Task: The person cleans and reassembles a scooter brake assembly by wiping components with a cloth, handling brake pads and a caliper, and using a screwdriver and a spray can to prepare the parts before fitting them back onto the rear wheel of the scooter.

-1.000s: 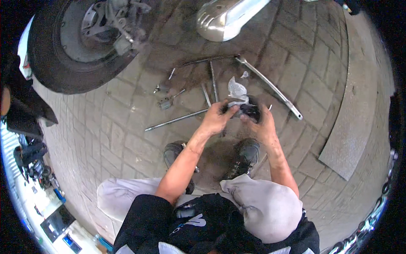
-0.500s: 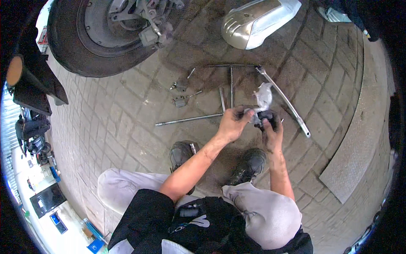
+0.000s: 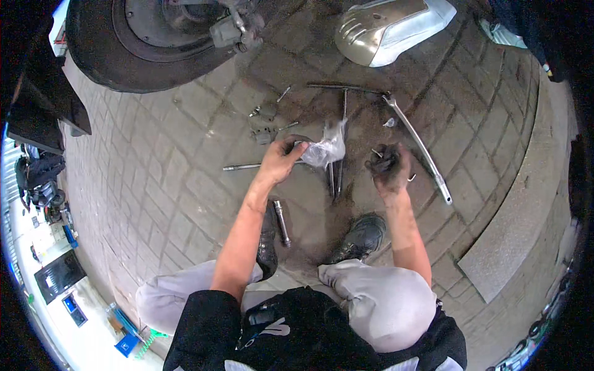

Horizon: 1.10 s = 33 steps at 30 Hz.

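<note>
A crumpled clear plastic bag (image 3: pixel 328 151) hangs from my left hand (image 3: pixel 279 164), pinched between thumb and fingers. It is held over the T-handle wrenches (image 3: pixel 344 117) on the paving. Farther right, my right hand (image 3: pixel 393 178) is turned up, its blackened fingers curled round a small dark part (image 3: pixel 385 161) with a metal pin showing. The part's exact kind cannot be made out. A small scrap of clear plastic (image 3: pixel 389 122) lies beyond this hand, beside a long silver wrench (image 3: pixel 421 148).
Small metal brackets and pins (image 3: pixel 265 133) lie beyond my left hand. A socket extension (image 3: pixel 282 224) rests by my left shoe. A large tyre (image 3: pixel 99 55) stands far left; a silver cover (image 3: pixel 396 34) lies far right, near another person's shoe (image 3: pixel 506 34). A textured plate (image 3: pixel 495 266) lies right.
My hands have parted. The left hand has drawn the bag away leftward; the right keeps the dark part. A plastic scrap now shows on the paving near the silver wrench.
</note>
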{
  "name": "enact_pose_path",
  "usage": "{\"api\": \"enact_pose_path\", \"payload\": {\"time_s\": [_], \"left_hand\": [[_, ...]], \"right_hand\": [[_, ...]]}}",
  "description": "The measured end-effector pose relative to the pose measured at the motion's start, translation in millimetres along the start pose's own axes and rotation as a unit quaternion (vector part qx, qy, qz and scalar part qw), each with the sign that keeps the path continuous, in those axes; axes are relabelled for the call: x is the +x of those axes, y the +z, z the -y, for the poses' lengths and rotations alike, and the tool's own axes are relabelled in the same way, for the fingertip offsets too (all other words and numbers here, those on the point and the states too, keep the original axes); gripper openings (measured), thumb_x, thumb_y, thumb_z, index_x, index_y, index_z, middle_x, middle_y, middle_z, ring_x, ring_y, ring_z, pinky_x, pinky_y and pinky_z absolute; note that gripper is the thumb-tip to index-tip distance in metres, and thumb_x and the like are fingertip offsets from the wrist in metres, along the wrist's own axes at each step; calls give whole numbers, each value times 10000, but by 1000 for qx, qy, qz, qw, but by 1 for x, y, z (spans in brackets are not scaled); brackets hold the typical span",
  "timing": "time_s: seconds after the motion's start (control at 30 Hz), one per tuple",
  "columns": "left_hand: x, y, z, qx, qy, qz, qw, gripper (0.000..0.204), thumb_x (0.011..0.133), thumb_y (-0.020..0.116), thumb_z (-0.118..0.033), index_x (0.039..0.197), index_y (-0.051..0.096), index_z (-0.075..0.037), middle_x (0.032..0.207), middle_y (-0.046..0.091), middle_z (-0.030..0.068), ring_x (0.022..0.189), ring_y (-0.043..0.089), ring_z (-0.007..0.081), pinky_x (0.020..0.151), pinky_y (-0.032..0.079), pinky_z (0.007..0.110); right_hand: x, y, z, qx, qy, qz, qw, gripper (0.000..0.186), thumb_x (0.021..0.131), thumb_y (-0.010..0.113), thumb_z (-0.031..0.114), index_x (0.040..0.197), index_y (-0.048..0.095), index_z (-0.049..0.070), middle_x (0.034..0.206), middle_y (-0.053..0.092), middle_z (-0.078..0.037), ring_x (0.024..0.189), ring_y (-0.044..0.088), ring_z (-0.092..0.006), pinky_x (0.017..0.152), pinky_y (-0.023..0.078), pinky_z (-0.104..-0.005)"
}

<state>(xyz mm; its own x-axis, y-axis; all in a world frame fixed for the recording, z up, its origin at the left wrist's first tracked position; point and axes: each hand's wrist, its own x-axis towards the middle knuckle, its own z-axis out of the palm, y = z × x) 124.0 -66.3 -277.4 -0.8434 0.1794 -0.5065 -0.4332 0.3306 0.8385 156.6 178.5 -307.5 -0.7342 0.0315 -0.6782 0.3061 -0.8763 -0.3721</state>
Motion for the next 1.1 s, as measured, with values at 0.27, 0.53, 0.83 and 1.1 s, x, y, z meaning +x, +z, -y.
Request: {"api": "enact_pose_path", "payload": {"time_s": [0.27,0.53,0.83,1.1], "left_hand": [[-5,0,24,5,-9,-153,988,249,825,571,-183,968,579,20,861,617,68,796,532,122,726,411,262],[-7,24,3,20,16,-154,988,240,815,575,-161,973,571,19,853,617,87,798,546,142,721,419,273],[22,80,8,34,80,-14,996,236,776,597,-172,923,571,10,762,625,143,677,597,189,629,453,303],[49,128,-16,187,112,-125,968,292,739,604,-212,908,571,23,815,616,191,813,593,340,717,458,375]], "right_hand": [[13,-10,-14,-539,-113,27,834,246,784,609,217,923,584,16,817,612,-64,719,547,-157,669,446,-286],[9,-26,-21,-676,-168,74,714,255,722,607,142,932,576,1,869,614,-170,846,585,-300,757,451,-350],[17,-70,87,-826,-338,-204,402,248,768,508,125,993,542,26,1027,519,-178,797,581,-350,683,479,-421],[29,-84,115,-931,-185,-131,287,219,795,451,145,929,533,-8,994,528,-193,776,582,-368,655,488,-432]]}}
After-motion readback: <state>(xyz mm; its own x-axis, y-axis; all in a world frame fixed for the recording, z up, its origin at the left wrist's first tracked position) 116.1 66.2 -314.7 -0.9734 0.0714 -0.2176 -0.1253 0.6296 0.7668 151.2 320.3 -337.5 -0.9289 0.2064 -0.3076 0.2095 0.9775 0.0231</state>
